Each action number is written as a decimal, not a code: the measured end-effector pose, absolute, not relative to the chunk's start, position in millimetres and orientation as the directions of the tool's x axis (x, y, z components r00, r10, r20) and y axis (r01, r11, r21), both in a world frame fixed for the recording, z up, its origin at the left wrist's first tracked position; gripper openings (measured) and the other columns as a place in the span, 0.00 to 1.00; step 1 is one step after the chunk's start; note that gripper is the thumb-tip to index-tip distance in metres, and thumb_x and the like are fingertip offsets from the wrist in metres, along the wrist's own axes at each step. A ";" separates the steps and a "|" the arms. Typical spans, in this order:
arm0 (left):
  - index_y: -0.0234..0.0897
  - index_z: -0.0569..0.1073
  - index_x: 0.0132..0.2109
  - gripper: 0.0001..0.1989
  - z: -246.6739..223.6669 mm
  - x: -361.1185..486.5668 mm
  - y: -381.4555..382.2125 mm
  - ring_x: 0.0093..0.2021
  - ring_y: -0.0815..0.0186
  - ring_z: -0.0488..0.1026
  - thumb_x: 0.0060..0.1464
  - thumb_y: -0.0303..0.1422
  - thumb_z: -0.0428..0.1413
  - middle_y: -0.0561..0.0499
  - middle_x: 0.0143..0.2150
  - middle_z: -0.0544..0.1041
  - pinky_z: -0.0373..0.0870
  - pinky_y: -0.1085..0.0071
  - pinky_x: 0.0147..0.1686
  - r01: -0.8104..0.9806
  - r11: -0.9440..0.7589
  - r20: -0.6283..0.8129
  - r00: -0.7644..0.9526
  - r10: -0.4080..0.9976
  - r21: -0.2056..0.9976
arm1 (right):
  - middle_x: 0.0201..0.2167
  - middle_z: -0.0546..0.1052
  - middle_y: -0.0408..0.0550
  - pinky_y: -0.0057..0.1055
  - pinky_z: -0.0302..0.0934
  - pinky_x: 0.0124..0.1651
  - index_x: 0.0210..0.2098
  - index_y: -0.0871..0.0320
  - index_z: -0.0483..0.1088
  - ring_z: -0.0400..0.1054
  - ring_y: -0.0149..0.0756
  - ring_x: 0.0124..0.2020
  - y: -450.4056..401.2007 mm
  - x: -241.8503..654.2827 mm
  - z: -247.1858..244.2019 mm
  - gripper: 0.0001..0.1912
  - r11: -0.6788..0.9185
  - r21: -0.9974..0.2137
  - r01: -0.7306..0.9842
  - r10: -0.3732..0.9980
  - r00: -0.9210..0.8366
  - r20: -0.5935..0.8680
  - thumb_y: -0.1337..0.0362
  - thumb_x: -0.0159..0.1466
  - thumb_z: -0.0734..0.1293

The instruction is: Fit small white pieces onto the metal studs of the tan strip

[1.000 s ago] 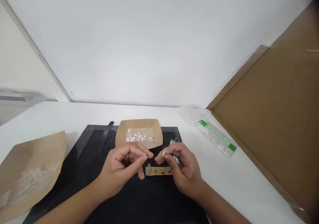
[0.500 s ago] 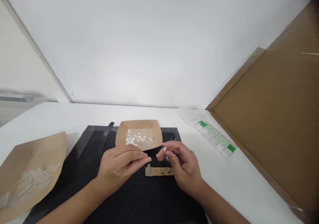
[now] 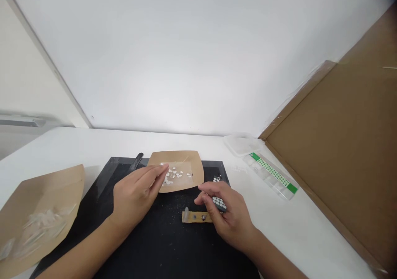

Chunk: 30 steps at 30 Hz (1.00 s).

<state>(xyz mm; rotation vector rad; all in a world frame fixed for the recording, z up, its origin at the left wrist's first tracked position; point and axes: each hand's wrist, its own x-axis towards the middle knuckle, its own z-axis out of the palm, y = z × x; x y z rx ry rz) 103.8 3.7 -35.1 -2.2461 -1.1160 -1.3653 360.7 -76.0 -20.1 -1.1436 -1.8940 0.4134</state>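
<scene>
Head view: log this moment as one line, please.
left hand: fingertips pinched, at middle tray with white pieces | right hand: hiding end of tan strip, grip unclear | black mat below

From here I see a lane of black mat (image 3: 173, 246) running between the forearms and hands up to the paper tray (image 3: 199, 165). The left hand (image 3: 138, 192) blocks the tray's near left corner; the right hand (image 3: 228, 208) covers the brown strip's (image 3: 189, 218) right end. Cardboard (image 3: 335, 159) walls off the far right.
</scene>
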 end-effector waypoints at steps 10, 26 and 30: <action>0.41 0.83 0.40 0.05 -32.6 96.1 14.3 0.34 0.64 0.78 0.66 0.35 0.66 0.55 0.36 0.87 0.73 0.68 0.38 0.748 -0.625 0.813 0.209 0.543 0.225 | 0.37 0.84 0.43 0.37 0.63 0.46 0.52 0.52 0.73 0.77 0.36 0.36 -67.9 371.2 -23.3 0.12 0.643 -0.496 0.584 0.750 -0.350 0.561 0.58 0.72 0.74; 0.42 0.82 0.39 0.06 -30.0 97.1 13.6 0.29 0.66 0.76 0.66 0.37 0.65 0.58 0.33 0.86 0.70 0.70 0.32 0.757 -0.623 0.799 0.244 0.550 0.198 | 0.34 0.82 0.43 0.34 0.59 0.41 0.45 0.57 0.75 0.76 0.33 0.33 -67.7 368.2 -16.0 0.21 0.784 -0.348 0.515 0.599 -0.478 0.642 0.47 0.66 0.76; 0.41 0.81 0.36 0.11 -32.2 96.9 14.8 0.29 0.66 0.76 0.65 0.41 0.66 0.58 0.33 0.86 0.70 0.69 0.30 0.761 -0.616 0.793 0.241 0.559 0.203 | 0.33 0.82 0.42 0.33 0.58 0.40 0.44 0.57 0.75 0.77 0.31 0.32 -68.5 367.0 -14.2 0.22 0.798 -0.328 0.506 0.575 -0.475 0.666 0.45 0.66 0.75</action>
